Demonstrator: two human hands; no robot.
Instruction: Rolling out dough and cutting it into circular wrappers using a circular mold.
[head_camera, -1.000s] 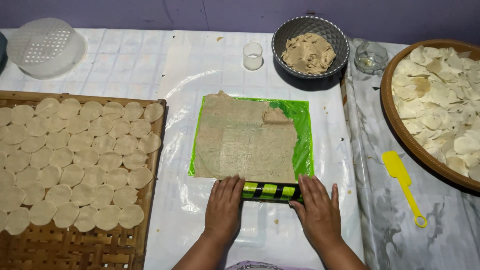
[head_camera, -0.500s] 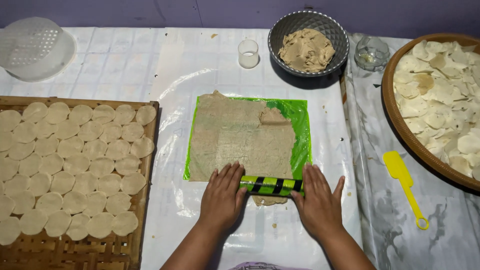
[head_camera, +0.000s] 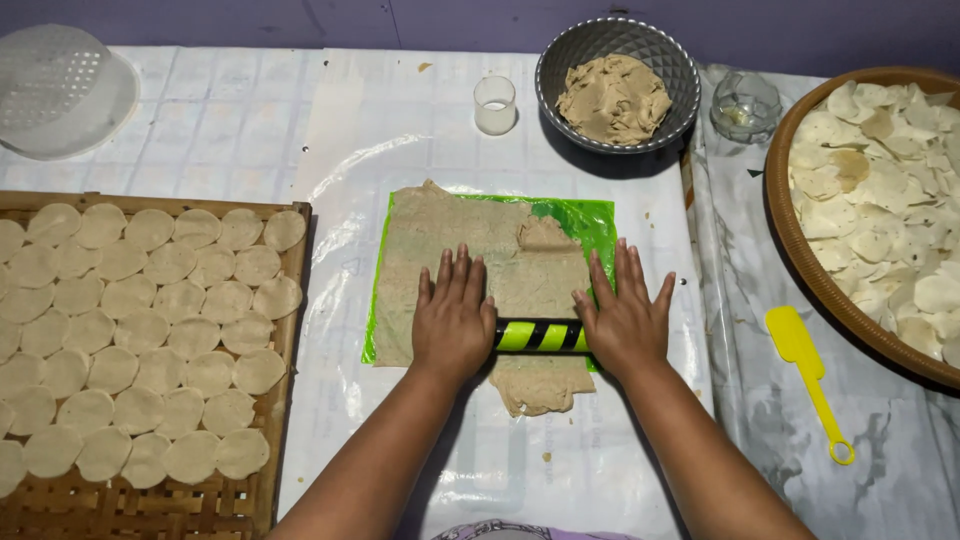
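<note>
Both hands, left hand (head_camera: 453, 322) and right hand (head_camera: 625, 320), press flat-palmed, fingers spread, on a striped roller (head_camera: 541, 336) over thin rough dough (head_camera: 470, 270) on a green sheet (head_camera: 590, 220), mid-table.

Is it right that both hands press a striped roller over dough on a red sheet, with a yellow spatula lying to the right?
Not quite: in the head view the sheet is green, not red. Both hands, left hand and right hand, press the striped roller over the dough; the yellow spatula lies right.

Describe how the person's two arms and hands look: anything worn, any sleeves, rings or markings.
Both forearms are bare, with no sleeves in view. The left hand and right hand wear no gloves, and no rings, watch or bracelets are visible. The fingernails look short and unpainted. No marks can be made out.
</note>
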